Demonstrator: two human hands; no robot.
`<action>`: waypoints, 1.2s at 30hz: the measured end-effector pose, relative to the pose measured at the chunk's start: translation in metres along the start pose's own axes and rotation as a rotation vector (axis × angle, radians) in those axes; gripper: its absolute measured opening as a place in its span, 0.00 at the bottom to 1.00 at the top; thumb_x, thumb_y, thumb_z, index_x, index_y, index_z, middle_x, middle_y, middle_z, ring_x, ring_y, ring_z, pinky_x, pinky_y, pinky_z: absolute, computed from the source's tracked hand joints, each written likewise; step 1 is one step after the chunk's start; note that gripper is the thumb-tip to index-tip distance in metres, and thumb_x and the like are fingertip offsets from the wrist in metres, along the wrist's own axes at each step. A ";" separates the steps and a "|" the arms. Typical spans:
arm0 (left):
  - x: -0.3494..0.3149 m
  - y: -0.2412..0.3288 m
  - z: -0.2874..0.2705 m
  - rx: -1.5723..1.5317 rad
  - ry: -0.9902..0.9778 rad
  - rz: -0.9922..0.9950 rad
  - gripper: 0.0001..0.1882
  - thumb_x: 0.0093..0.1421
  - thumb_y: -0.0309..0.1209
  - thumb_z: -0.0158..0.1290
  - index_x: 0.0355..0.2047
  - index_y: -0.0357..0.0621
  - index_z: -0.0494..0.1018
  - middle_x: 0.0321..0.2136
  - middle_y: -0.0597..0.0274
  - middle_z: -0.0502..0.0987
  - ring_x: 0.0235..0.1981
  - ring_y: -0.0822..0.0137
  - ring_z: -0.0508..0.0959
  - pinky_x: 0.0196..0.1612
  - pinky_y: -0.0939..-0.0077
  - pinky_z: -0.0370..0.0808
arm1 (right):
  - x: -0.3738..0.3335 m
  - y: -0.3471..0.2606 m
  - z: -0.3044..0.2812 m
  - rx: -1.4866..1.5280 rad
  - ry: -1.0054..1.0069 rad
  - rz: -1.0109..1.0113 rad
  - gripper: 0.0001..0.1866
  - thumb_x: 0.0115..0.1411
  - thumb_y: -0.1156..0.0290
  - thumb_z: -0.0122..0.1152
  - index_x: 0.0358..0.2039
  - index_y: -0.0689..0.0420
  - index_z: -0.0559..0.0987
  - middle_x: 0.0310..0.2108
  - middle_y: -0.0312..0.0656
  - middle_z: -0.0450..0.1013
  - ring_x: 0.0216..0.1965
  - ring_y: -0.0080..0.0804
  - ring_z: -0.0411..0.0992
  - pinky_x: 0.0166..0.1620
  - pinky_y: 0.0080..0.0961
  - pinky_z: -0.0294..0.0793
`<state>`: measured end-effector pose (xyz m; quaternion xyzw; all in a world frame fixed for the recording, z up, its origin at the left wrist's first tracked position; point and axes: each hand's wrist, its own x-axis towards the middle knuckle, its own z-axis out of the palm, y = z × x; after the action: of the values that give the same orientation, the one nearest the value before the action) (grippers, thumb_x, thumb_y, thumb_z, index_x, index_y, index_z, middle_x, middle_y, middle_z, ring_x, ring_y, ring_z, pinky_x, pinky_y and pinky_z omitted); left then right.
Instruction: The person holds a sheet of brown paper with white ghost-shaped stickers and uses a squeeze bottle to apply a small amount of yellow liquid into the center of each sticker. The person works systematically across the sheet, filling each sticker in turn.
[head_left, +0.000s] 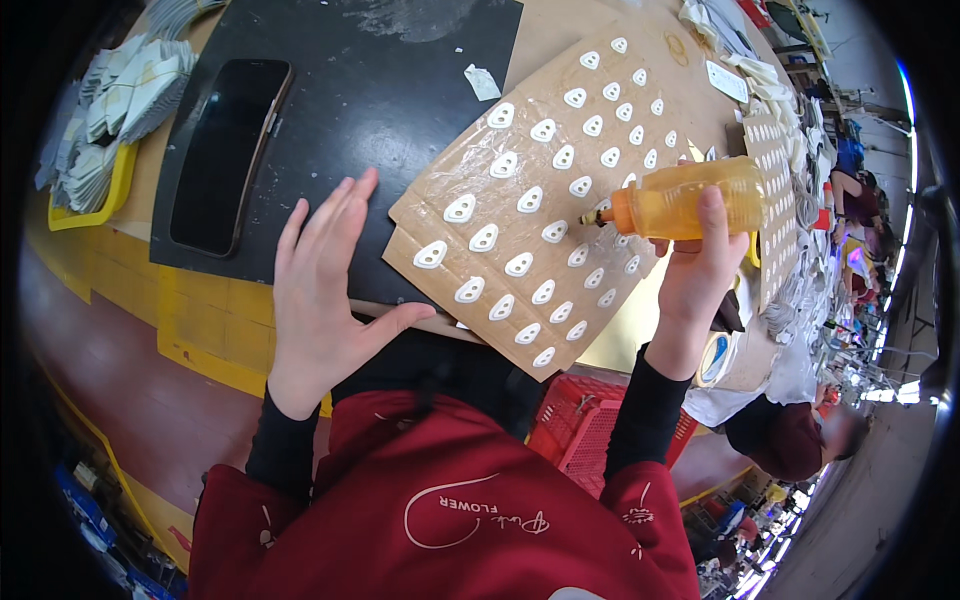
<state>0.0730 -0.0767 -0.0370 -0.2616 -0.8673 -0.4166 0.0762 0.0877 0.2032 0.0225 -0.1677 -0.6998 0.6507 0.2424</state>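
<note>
Amber bottle [695, 200] in the right hand's [700, 265] wrapped grip, long axis sideways, nozzle [612, 213] pointing left over brown board [425, 218]; left hand [325, 300] spread, empty, leftward. White lettering [512, 516] marks the red shirt [360, 510] below.

There are 2 bare hands, 1 left hand [325, 290] and 1 right hand [700, 255]; 1 amber squeeze bottle [690, 198]; 2 cardboard sheets [557, 208], the nearer bearing over 30 white 2-holed cutouts [565, 149]; 1 smartphone [230, 155]; 1 black mat [350, 100]; 1 red plastic crate [580, 420].

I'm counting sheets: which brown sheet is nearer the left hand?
The left sheet, just beside the left hand; the right sheet lies past the bottle.
</note>
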 end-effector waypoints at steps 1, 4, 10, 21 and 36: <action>0.001 -0.001 0.001 0.011 0.001 -0.015 0.44 0.40 0.45 0.62 0.54 0.44 0.55 0.54 0.57 0.62 0.56 0.56 0.60 0.58 0.55 0.49 | 0.000 0.002 0.002 -0.025 -0.002 0.021 0.17 0.52 0.63 0.58 0.34 0.64 0.70 0.26 0.41 0.70 0.19 0.24 0.68 0.14 0.15 0.60; 0.003 -0.007 0.006 0.032 0.044 0.023 0.50 0.38 0.50 0.61 0.58 0.49 0.48 0.55 0.54 0.60 0.56 0.55 0.60 0.57 0.56 0.51 | 0.002 0.008 0.005 -0.081 -0.034 0.058 0.16 0.52 0.63 0.57 0.35 0.62 0.69 0.27 0.40 0.70 0.21 0.22 0.69 0.15 0.15 0.60; 0.000 -0.013 0.016 0.106 0.087 0.078 0.52 0.39 0.51 0.60 0.60 0.52 0.42 0.54 0.51 0.62 0.55 0.54 0.62 0.56 0.58 0.52 | 0.007 0.015 0.007 -0.082 -0.038 0.079 0.15 0.51 0.64 0.59 0.32 0.62 0.70 0.24 0.38 0.69 0.19 0.21 0.67 0.14 0.15 0.59; -0.001 -0.012 0.017 0.114 0.093 0.075 0.52 0.39 0.51 0.61 0.59 0.49 0.44 0.54 0.52 0.62 0.55 0.55 0.62 0.56 0.58 0.53 | 0.004 0.015 0.007 -0.137 -0.116 0.039 0.17 0.49 0.66 0.62 0.35 0.64 0.71 0.28 0.40 0.72 0.24 0.22 0.70 0.19 0.14 0.64; 0.000 -0.007 0.016 0.102 0.066 0.029 0.47 0.39 0.48 0.61 0.55 0.46 0.51 0.53 0.57 0.63 0.55 0.55 0.61 0.56 0.58 0.52 | -0.019 0.015 0.007 -0.226 -0.224 -0.256 0.29 0.38 0.74 0.72 0.41 0.65 0.69 0.37 0.46 0.71 0.38 0.30 0.71 0.43 0.26 0.71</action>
<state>0.0707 -0.0683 -0.0520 -0.2561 -0.8805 -0.3791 0.1237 0.0980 0.1884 0.0050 -0.0301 -0.8065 0.5465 0.2235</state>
